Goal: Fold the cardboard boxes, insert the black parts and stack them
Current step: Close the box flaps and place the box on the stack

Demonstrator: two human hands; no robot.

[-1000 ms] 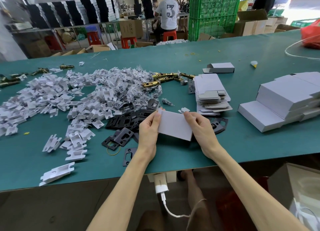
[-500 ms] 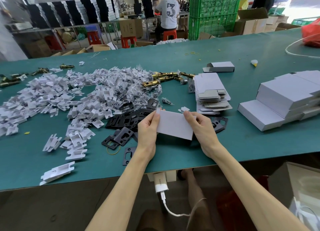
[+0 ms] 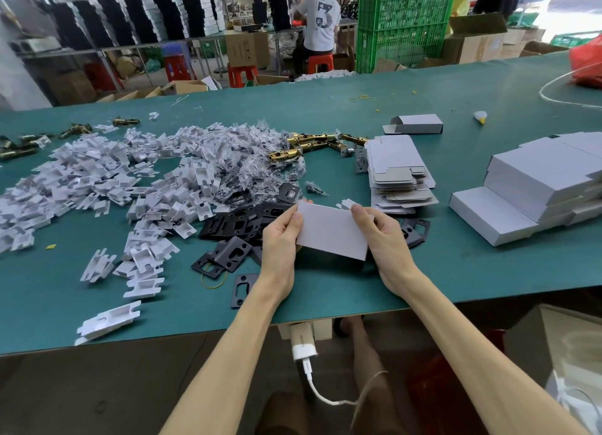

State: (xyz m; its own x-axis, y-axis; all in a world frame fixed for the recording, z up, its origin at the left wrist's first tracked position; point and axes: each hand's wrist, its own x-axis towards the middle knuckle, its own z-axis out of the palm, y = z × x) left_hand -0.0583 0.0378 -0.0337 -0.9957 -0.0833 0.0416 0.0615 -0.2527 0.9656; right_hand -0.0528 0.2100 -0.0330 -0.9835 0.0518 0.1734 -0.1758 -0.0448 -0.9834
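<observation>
At the near edge of the green table (image 3: 325,291), a white box (image 3: 332,231) is held between both hands just above the surface, its broad face turned up toward the camera and tilted so that its right end sits lower. The left hand (image 3: 280,239) grips the box's left end, the thumb laid on the face and the fingers curled behind it. The right hand (image 3: 384,239) grips the right end in the same way, the thumb pressed near the upper edge and the fingers hidden behind the card. Whether the box's end flaps are closed cannot be told.

Just left of the box and partly beneath it, a pile of black parts (image 3: 234,223) is spread on the table; one more black plate (image 3: 413,231) lies just beside the right hand. Farther left, a wide heap of white inserts (image 3: 114,180) is scattered, with small clear bags mixed in toward its right side. Behind the box, a stack of flat blanks (image 3: 397,174) is seen, and brass latches (image 3: 312,144) lie beside it. One folded box (image 3: 415,124) rests alone farther back. To the right, well apart from the hands, finished boxes are stacked (image 3: 537,187) in stepped layers.
</observation>
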